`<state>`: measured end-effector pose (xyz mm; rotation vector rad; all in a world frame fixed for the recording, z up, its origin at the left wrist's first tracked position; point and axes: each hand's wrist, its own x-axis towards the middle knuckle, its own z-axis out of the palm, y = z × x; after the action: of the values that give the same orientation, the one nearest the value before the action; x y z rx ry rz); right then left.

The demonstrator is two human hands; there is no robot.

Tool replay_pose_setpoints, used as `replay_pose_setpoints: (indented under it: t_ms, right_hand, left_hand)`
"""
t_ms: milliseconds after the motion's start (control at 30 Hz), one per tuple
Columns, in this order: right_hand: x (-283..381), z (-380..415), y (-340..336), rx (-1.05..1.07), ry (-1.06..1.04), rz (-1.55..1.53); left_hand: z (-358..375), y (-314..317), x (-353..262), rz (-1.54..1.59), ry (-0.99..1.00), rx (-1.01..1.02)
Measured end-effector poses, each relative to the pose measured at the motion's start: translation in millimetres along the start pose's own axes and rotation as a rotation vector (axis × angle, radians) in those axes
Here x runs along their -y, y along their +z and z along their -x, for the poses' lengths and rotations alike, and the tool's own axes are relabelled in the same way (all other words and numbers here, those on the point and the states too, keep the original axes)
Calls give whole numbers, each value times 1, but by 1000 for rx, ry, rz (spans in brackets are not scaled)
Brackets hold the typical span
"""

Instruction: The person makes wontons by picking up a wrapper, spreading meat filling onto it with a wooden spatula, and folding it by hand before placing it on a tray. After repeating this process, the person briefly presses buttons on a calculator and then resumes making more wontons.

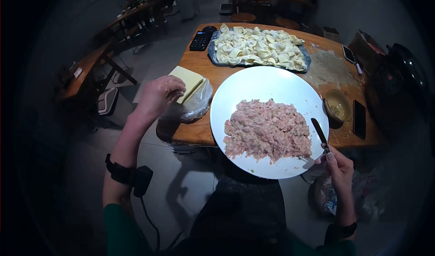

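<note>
My left hand point(164, 92) is at the left edge of a stack of square, pale yellow dough wrappers point(189, 78). Its fingers are loosely bent with a gap between them, and the thumb is partly hidden. Clear plastic wrap point(199, 102) lies around the lower side of the stack. At the lower right rim of a big white plate point(272, 81), my right hand point(339, 164) grips a slim dark knife point(318, 131), its dark end pointing up and left. Minced meat with green bits point(268, 130) is heaped on the plate, and some clings near my right fingertips.
A tray point(232, 64) of folded wontons point(258, 47) stands at the table's back. Beside it lies a black calculator point(200, 41). A small bowl point(338, 105), a dark phone point(359, 120) and a lighter phone point(348, 54) are on the right. Other tables stand farther off.
</note>
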<state>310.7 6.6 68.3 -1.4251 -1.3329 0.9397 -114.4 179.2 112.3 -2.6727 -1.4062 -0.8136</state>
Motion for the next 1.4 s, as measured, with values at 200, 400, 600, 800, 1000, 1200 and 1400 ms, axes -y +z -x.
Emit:
replay_pose_setpoints:
  t_ms: [200, 400, 600, 800, 1000, 1200, 1400]
  right_hand:
    - [-30, 31, 14, 14, 42, -134]
    - [-33, 43, 22, 95, 38, -44]
    - [-24, 49, 26, 121, 36, 35]
    - [-29, 49, 31, 91, 44, -26]
    - [-27, 50, 36, 104, 31, -13]
    - [-33, 53, 32, 108, 38, 6]
    - [-41, 52, 33, 107, -13, 54]
  left_hand:
    - [-2, -3, 3, -257, 134, 25]
    - [-13, 0, 14, -106, -64, 64]
    - [-6, -7, 14, -130, 78, 103]
    - [3, -6, 21, -128, 242, 20]
    - [-4, -7, 17, -230, 168, 81]
    - [-19, -10, 38, 150, -226, 125]
    - [-19, -5, 46, 369, -307, -17]
